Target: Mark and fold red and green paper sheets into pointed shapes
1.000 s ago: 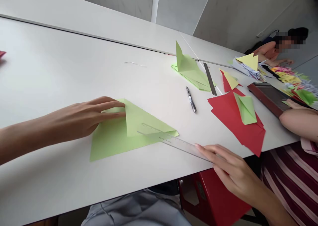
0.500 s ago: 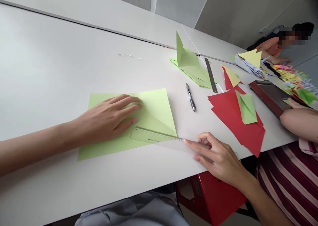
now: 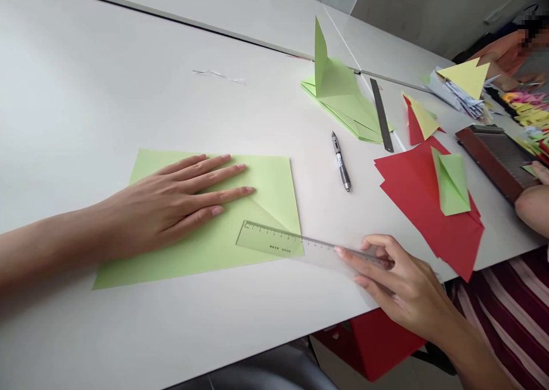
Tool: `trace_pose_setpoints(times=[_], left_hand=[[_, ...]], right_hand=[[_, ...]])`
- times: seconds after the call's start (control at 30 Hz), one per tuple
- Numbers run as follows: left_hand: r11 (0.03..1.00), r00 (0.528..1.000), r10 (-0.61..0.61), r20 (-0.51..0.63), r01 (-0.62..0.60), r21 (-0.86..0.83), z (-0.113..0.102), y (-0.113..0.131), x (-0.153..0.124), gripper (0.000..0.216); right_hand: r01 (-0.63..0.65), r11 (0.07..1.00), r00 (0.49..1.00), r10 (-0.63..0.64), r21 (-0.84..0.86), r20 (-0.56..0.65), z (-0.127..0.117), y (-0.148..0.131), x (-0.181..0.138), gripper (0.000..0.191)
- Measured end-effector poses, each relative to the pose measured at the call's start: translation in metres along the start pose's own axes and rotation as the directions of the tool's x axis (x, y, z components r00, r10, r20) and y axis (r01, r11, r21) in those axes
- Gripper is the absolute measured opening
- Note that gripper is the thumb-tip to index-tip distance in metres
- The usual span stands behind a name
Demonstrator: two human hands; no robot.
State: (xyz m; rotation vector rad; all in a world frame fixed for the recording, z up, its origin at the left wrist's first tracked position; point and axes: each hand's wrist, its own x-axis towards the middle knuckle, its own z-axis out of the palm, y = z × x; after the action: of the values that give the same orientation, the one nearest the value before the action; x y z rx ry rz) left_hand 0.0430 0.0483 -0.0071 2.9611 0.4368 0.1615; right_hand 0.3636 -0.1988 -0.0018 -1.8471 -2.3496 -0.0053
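Observation:
A sheet of light green paper (image 3: 266, 178) lies on the white table, with a faint diagonal crease near its right side. My left hand (image 3: 175, 198) rests flat on the sheet, fingers spread. A clear plastic ruler (image 3: 270, 238) extends over the sheet's lower right corner. Its right end is between the fingers and thumb of my right hand (image 3: 398, 281), which is just above the table's front edge. Whether the ruler touches the paper I cannot tell.
Right of the sheet lies a pen (image 3: 341, 162). Beyond it are folded green papers (image 3: 347, 98) and a dark metal ruler (image 3: 381, 115). Red papers (image 3: 420, 201) carry a folded green piece. A paper trimmer (image 3: 493, 161) stands farther right, beside a co-worker's arm (image 3: 534, 204).
My left hand has flattened and spread its fingers on the green sheet. The view has shifted. The ruler is still in my right hand, over the sheet's corner.

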Motion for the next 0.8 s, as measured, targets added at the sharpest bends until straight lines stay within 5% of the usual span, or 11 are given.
trace_pose_setpoints(times=[0.2, 0.53, 0.8], left_hand=[[0.989, 0.989, -0.114, -0.09, 0.122, 0.089, 0.002, 0.019, -0.012, 0.052], [0.968, 0.957, -0.076, -0.28, 0.138, 0.209, 0.003, 0.047, -0.022, 0.045], [0.99, 0.977, -0.102, -0.185, 0.117, 0.074, -0.006, 0.049, -0.016, 0.023]], right_hand=[[-0.089, 0.996, 0.996, 0.089, -0.006, 0.001, 0.0, -0.027, 0.011, 0.048], [-0.039, 0.998, 0.999, 0.037, -0.043, -0.033, 0.008, -0.054, 0.016, 0.048], [-0.023, 0.997, 0.997, 0.017, -0.076, -0.076, 0.017, -0.056, 0.051, 0.05]])
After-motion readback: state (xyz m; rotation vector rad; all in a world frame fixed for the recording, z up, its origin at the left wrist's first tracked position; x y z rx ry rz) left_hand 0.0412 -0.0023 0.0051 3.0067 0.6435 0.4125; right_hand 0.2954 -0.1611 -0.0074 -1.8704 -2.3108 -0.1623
